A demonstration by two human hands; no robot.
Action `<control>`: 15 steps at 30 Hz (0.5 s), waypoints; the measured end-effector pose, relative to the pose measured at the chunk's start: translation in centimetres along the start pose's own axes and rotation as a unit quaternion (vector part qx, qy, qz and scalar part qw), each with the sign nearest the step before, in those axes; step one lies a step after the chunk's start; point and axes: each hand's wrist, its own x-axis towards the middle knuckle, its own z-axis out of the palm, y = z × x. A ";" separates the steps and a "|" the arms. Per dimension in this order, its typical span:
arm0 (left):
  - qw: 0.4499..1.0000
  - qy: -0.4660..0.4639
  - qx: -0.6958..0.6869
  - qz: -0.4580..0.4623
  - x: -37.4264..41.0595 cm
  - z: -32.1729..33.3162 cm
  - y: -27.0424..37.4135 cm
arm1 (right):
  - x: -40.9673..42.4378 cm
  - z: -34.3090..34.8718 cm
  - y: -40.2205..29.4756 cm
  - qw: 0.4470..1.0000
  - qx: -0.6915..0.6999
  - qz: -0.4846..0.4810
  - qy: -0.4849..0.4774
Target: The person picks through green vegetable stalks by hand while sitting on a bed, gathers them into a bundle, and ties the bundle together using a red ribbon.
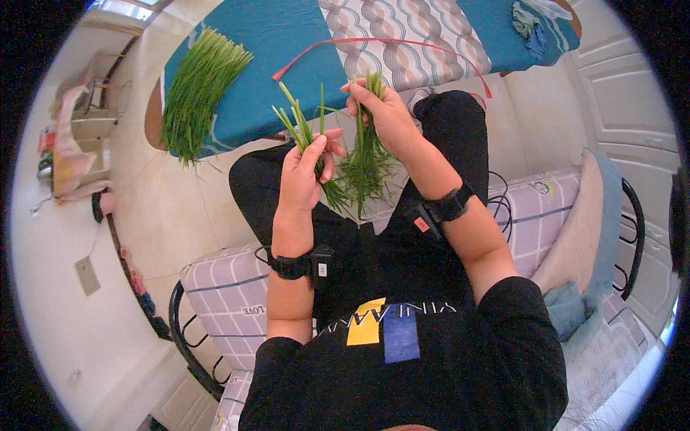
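My left hand [310, 161] grips a small bunch of green garlic chives [294, 118] between thumb and fingers, the pale stem ends pointing up and away. In my right hand [380, 110] is another bunch of chives [366, 148], stems at the top and the long leaves hanging down between my knees. The two hands are apart, above my lap. Below them lie loose green trimmings [372, 178], partly hidden by the hanging leaves. A big pile of chives [202, 97] rests at the left end of the table, its stems lined up toward the upper right.
A blue cloth [280, 37] covers the table, with a patterned cloth [404, 37] on it. A red ribbon [388, 39] curves across both. Crumpled cloths or bags [531, 29] lie at the far right. I sit on a checked sofa [232, 301]; white cabinets [625, 97] stand at right.
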 end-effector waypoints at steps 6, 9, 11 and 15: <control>1.000 -0.011 0.001 -0.028 -0.2 -0.2 -0.1 | -0.2 1.4 -0.4 0.999 -0.022 0.007 -0.022; 0.999 -0.029 0.011 -0.036 -0.2 0.1 -0.3 | -0.5 1.7 -0.4 0.999 -0.030 0.020 -0.038; 0.999 -0.030 0.018 -0.040 -0.3 0.3 -0.4 | -0.4 1.3 0.3 0.998 -0.027 0.045 -0.044; 0.997 -0.003 0.039 -0.066 -0.5 0.0 -0.5 | 0.3 -0.3 0.1 0.993 0.113 0.023 0.007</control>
